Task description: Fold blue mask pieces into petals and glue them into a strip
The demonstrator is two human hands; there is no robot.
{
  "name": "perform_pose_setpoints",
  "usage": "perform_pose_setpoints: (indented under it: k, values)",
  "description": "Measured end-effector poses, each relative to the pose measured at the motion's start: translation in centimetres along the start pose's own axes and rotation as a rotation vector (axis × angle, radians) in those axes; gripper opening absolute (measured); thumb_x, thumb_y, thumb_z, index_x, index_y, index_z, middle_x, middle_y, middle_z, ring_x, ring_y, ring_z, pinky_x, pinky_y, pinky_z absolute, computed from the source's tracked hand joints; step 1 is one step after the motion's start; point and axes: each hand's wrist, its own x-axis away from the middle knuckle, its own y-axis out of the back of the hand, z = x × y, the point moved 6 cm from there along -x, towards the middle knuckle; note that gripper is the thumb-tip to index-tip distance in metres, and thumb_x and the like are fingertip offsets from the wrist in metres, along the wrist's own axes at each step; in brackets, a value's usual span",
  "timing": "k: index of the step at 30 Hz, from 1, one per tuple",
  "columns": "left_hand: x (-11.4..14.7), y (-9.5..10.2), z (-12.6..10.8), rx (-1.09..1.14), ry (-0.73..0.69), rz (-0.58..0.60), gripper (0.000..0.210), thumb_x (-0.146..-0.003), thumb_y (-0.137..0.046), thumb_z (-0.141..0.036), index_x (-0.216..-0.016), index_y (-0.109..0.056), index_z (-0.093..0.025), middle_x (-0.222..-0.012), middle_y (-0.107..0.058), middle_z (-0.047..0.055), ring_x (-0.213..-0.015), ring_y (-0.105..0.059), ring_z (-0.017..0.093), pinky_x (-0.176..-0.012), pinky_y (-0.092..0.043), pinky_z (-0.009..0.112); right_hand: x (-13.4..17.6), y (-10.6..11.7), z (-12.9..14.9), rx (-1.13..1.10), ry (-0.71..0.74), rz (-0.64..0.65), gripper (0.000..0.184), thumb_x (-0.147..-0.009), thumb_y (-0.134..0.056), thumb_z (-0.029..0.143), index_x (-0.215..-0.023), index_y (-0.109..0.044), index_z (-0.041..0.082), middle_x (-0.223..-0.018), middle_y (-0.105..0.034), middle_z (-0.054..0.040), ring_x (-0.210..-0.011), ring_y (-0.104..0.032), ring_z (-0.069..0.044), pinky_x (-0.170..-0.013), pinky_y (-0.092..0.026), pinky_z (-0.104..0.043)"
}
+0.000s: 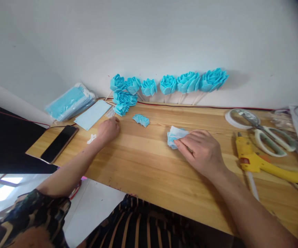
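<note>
Right of centre, we see the right hand [203,151], the nearer, pinching the stack [173,135] just left of its fingers, long axis unclear, while the left hand [109,129], left of centre, curls, its hold, if any, hidden from us.

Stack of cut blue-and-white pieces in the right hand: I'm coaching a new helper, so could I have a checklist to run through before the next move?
1. Stack of cut blue-and-white pieces held by the right hand: ok, pinched at its near edge.
2. Left hand empty: cannot tell; its fingers are curled and hide the palm.
3. Yellow glue gun apart from the right hand: ok, it lies beyond it to the right.
4. Glue gun hot: cannot tell.
5. White-handled scissors lying free of other things: not ok; the blades overlap the tape roll.
</note>
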Motion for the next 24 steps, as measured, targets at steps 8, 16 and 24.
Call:
perform_pose_setpoints:
  k: [8,16,24]
  values:
    - [0.9,-0.1,0.8,0.048,-0.068,-0.025,0.034,-0.081,-0.045,-0.018,-0.108,-0.066,-0.016,-0.1,-0.075,0.013,-0.095,-0.069,0.028,-0.08,-0.052,0.035,0.0,-0.1,0.1,-0.005,-0.008,0.009,0.041,-0.098,-0.056,0.022,-0.056,-0.054,0.021,-0.054,-0.061,0.0013,-0.058,-0.056,-0.015,-0.073,-0.042,-0.031]
    - [1.4,-0.6,0.9,0.166,-0.286,-0.088,0.05,-0.093,-0.035,-0.029,-0.131,-0.06,-0.008,-0.142,-0.061,0.019,-0.133,-0.056,0.028,-0.114,-0.042,0.043,0.0,0.0,0.4,0.01,0.007,-0.013,0.042,-0.098,-0.057,0.024,-0.056,-0.053,0.02,-0.054,-0.06,0.0008,-0.059,-0.057,-0.015,-0.071,-0.042,-0.032]
    - [6.0,-2.6,-4.1,0.031,-0.745,0.185,0.084,-0.1,-0.033,-0.062,-0.16,-0.021,-0.005,-0.168,-0.014,0.021,-0.158,-0.012,0.028,-0.129,-0.012,0.046,0.0,-0.2,0.4,0.028,0.018,-0.012,0.042,-0.098,-0.056,0.023,-0.056,-0.051,0.02,-0.053,-0.059,0.0013,-0.059,-0.056,-0.014,-0.072,-0.043,-0.031]
